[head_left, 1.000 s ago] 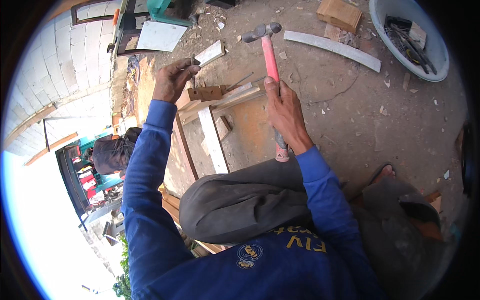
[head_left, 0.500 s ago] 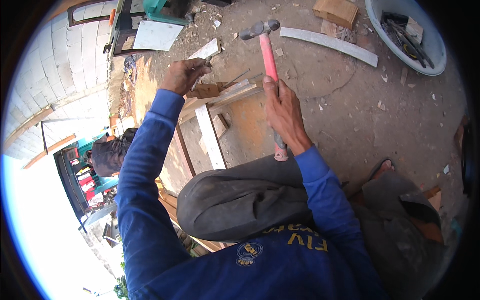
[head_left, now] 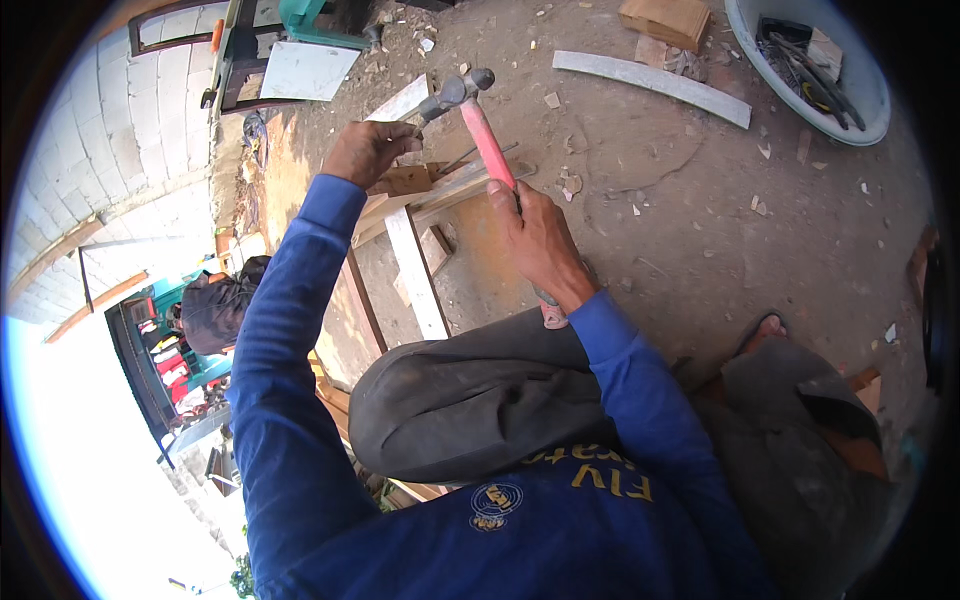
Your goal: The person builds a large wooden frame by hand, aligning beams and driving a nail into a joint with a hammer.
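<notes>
My right hand [head_left: 540, 235] is wrapped round the pink handle of a ball-peen hammer [head_left: 486, 143]. Its dark metal head tilts toward my left hand [head_left: 362, 152], one face close to those fingertips. The left fingers are pinched together on something small and dark, too hidden to name. Beneath them lies a wooden frame [head_left: 455, 192] of pale boards, with a wood block [head_left: 404, 181] at its corner below the left hand. A thin metal rod [head_left: 458, 160] lies by the block. A pale crosspiece [head_left: 415, 272] runs from the frame toward my knee.
A white basin [head_left: 868, 130] with tools stands at the far right. Near it are a wooden block [head_left: 665, 22] and a long pale strip [head_left: 650, 86] on the dirt floor. A white panel [head_left: 310, 70] lies far left. Another person [head_left: 215, 310] is at the left.
My right hand has swung the hammer left and down, bringing its head from well apart to close beside my left fingertips. The left hand has stayed nearly in place, still pinched.
</notes>
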`<state>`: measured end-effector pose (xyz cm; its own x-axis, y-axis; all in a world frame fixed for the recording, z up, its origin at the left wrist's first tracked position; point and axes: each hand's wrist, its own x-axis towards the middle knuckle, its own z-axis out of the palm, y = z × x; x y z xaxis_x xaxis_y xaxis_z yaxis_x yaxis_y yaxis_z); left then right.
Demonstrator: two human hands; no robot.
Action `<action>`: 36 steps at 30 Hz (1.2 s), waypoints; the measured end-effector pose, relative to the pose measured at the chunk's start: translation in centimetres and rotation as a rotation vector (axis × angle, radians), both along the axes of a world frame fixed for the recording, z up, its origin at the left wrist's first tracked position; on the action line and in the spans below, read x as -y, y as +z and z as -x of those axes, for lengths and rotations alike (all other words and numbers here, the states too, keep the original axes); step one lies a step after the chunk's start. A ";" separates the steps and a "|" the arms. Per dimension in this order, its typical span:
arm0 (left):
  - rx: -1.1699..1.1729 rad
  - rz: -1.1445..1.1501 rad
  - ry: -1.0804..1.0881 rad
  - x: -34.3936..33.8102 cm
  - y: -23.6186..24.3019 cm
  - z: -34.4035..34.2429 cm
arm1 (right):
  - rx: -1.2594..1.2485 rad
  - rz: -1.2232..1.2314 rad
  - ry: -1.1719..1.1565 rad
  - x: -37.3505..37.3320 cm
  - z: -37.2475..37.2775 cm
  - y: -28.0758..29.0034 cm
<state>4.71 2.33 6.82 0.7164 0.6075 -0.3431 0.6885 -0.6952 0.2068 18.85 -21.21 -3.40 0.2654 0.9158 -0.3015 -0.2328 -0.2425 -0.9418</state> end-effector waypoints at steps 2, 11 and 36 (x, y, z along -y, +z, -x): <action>-0.093 0.000 0.053 -0.1 0.2 0.2 | 0.079 -0.026 -0.016 -0.3 -1.6 0.2; -0.080 -0.001 0.046 0.0 -0.4 -1.3 | -0.098 -0.039 -0.423 -0.2 -0.1 0.4; 0.200 0.060 0.210 -1.7 1.3 0.9 | -0.053 0.124 -0.156 -1.0 -3.7 0.0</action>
<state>3.77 4.04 8.15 0.6341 0.7327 -0.2472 0.7574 -0.5242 0.3893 22.50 -20.23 -3.40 0.3820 0.8197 -0.4268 -0.3249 -0.3133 -0.8924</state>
